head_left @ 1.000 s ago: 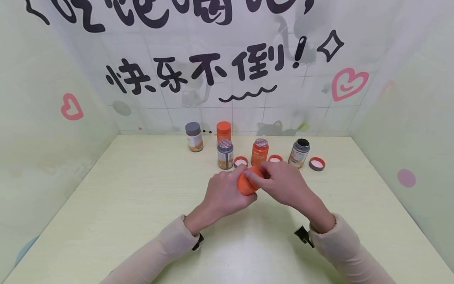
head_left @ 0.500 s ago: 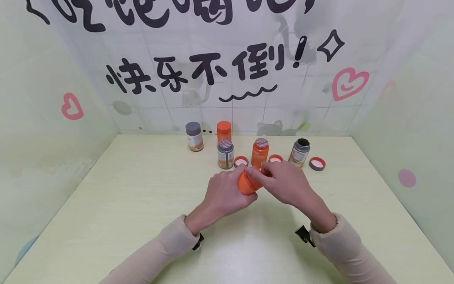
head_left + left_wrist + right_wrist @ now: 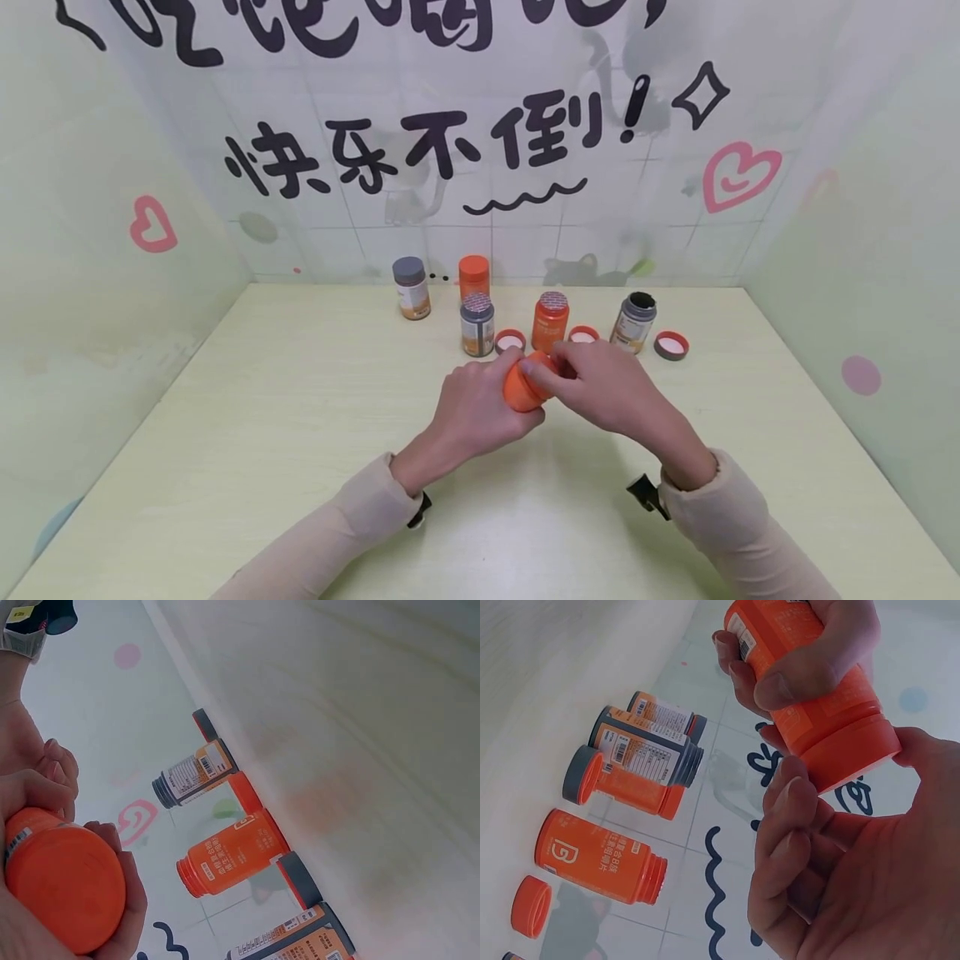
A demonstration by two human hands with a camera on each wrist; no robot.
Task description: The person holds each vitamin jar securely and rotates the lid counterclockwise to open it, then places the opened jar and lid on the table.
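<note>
Bottle [image 3: 821, 714] clasped in left grip [image 3: 480, 400], cap [image 3: 855, 754] pinched in right grip [image 3: 611, 387], I should brace the bottle and twist evenly.

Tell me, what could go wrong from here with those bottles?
The left hand grips the tilted orange bottle in mid-air, so it might slip if the right hand twists its cap hard. A bump could also topple the uncapped orange bottle standing just beyond, or the rightmost grey bottle, which looks unsealed and might spill.
</note>
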